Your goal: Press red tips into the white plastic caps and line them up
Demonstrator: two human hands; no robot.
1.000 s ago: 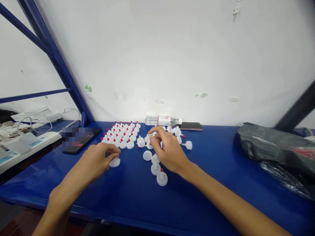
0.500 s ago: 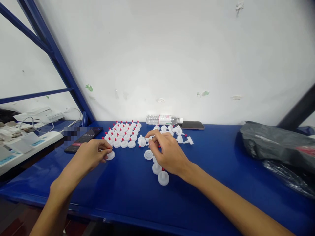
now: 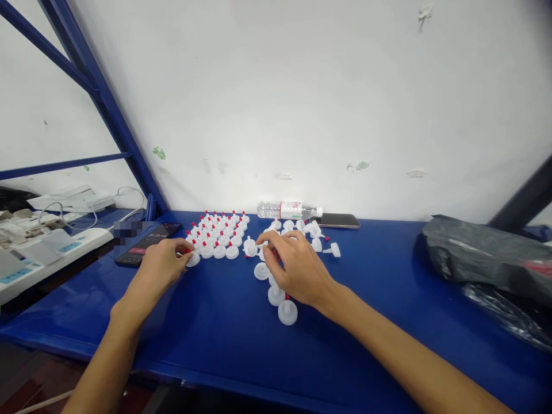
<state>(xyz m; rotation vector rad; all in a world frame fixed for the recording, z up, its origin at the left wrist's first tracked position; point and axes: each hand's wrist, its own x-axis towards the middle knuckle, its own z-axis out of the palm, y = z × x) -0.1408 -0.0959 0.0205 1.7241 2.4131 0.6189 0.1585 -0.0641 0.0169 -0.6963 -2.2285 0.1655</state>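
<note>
My left hand (image 3: 166,261) pinches a white nozzle cap (image 3: 194,259) by its red tip, at the near-left corner of a block of similar capped nozzle caps (image 3: 219,236) standing upright in rows. My right hand (image 3: 297,265) hovers with curved fingers, thumb and index apart, over a loose group of white caps. Its fingertips are close to a white cap (image 3: 261,251); whether they touch it I cannot tell. An upturned cap (image 3: 261,271) lies below the fingers, and two white nozzle caps (image 3: 287,312) (image 3: 276,295) sit nearer me. The palm hides some pieces.
Behind the pieces lie a water bottle (image 3: 288,210) and a phone (image 3: 338,221). Another phone (image 3: 146,244) with a lit screen is left of the rows. A power strip (image 3: 64,253) runs along the left, and a dark plastic bag (image 3: 483,253) lies right on the blue table (image 3: 224,339).
My left hand has moved the nozzle cap away from me, up to the near-left corner of the rows. My right hand has stayed nearly in place. The view has shifted slightly.
</note>
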